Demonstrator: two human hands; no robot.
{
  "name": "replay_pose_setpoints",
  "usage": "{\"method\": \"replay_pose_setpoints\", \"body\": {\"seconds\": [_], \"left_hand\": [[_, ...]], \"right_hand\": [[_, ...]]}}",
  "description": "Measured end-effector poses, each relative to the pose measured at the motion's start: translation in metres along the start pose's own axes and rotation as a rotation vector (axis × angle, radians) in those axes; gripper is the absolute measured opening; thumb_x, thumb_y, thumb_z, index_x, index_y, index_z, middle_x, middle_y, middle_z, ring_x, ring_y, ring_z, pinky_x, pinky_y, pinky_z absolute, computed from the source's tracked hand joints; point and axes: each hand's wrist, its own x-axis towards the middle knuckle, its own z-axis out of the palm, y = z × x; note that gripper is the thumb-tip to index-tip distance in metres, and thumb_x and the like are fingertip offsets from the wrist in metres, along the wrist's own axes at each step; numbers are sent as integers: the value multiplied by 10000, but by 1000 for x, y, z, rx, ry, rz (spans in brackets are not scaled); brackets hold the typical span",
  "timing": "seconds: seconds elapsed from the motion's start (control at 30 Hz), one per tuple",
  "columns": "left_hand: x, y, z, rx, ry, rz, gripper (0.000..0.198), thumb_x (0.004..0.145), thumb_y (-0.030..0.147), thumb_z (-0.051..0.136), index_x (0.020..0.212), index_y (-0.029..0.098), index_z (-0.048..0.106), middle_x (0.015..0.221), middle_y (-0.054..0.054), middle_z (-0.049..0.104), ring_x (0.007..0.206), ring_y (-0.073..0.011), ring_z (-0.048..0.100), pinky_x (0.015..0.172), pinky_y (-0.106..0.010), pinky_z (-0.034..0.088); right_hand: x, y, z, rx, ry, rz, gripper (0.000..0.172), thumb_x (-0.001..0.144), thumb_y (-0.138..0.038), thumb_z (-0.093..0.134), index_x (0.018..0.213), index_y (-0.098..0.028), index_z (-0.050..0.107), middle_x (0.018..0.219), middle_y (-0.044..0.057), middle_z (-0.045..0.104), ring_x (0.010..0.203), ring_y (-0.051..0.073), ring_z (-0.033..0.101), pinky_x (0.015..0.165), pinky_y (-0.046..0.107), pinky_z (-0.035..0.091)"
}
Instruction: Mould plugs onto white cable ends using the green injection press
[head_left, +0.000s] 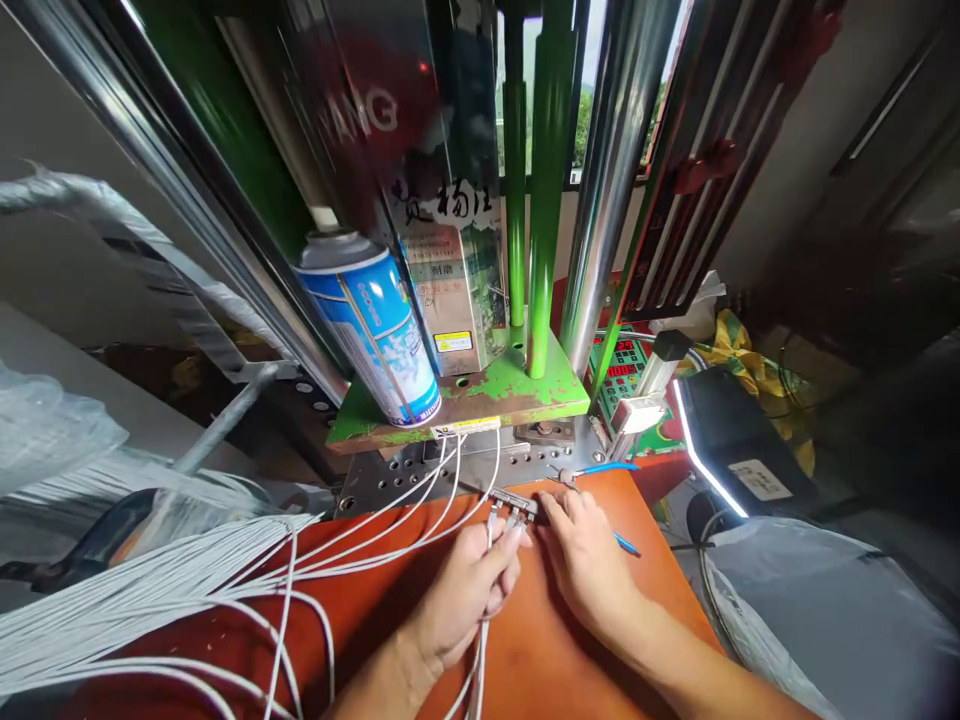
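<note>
My left hand [484,575] is closed around a few white cables [480,655], and their plug ends point up at a small slotted metal block [514,502]. The plugs meet the block's near side; whether they are seated in it I cannot tell. At the block's right end, the bent fingers of my right hand [585,545] grip its edge. Behind and partly under that hand lies a blue-handled hand tool [611,467], probably pliers, its middle covered by my hand. Both hands are just above the orange-brown work surface [525,660].
A press with a green plate [517,395] stands directly ahead, with a blue spray can [375,330] on it. White cables [172,560] spread in a large bundle at left. To the right are a control panel [622,365], a lit strip lamp [709,450] and a plastic-covered bin [832,590].
</note>
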Motion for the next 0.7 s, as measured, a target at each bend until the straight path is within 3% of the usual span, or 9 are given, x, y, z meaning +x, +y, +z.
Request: {"method": "replay_pose_setpoints", "body": {"seconds": [0.07,0.13,0.23,0.33,0.43,0.7], "left_hand": [[4,-6,-8,155,76,47,623,844,749,701,873,136,590,630,-10,611,461,-89,532,461,-208,444],[5,-12,-11,270,105,76,588,877,711,675,790,135,594,615,-74,661,516,-162,648,535,-276,546],[3,-17,-11,335,77,46,527,956,635,591,766,144,592,540,-83,642,448,-172,626,477,-270,510],[0,-16,-10,374,26,19,470,999,586,533,856,143,600,596,-72,664,428,-160,612,427,-248,473],[-1,-14,-11,427,-1,14,438,1004,570,527,931,144,600,638,-56,673,430,-147,606,410,-231,458],[2,-7,-9,430,-41,-50,457,911,595,621,862,141,602,601,-35,649,414,-110,562,412,-200,407]], "right_hand": [[-1,3,4,-131,-60,-19,317,1052,-152,425,1247,-178,673,1063,124,659,950,295,561,782,432,473],[-4,7,2,-104,-69,-63,242,1065,-165,438,1116,-186,674,987,97,648,904,268,564,758,393,445],[-13,12,-5,75,-2,-56,174,1097,-252,466,1056,-207,629,911,56,651,784,212,584,685,344,425],[-20,14,-9,198,26,-8,117,1080,-257,499,1070,-226,612,885,30,667,747,195,612,668,333,435],[-21,11,-8,224,-6,-36,151,1077,-241,462,1037,-224,606,886,39,646,777,204,610,696,341,452],[-20,6,-1,183,-70,-68,179,1077,-237,421,925,-224,516,853,43,600,755,195,573,677,349,440]]}}
